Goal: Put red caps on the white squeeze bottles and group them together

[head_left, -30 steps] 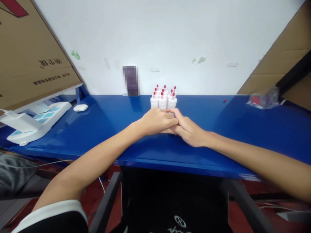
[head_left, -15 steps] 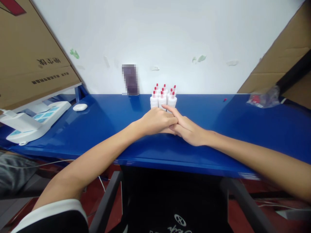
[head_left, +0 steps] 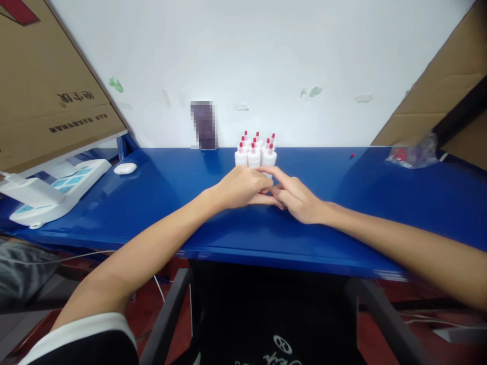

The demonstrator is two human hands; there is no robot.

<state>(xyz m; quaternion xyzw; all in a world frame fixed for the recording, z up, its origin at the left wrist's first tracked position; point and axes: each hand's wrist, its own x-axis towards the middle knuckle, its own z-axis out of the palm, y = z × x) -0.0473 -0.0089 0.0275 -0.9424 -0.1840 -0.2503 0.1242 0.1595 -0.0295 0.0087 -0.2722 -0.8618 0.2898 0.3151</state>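
My left hand [head_left: 246, 186] and my right hand [head_left: 299, 197] meet above the blue table, just in front of a cluster of white squeeze bottles [head_left: 254, 159]. These bottles stand upright with narrow tips and red caps, and my hands hide part of the front ones. The left fingers are curled in, with a lower finger pointing toward the right hand. On the right, the index finger reaches across to the left hand while the other fingers bend inward. A trace of red shows between the fingers, too small to name.
A pixelated dark upright object [head_left: 205, 125] leans at the wall. Leftward are a white earbud case [head_left: 125, 168] and a power strip [head_left: 81, 177] with a plugged-in adapter. Rightward lie a small red cap [head_left: 352, 156] and a clear bag [head_left: 414, 154] with red pieces. Cardboard [head_left: 437, 96] flanks the table.
My hands have shifted slightly and the overlapping fingers have parted a little, leaving a small gap between them. The bottles have not moved.
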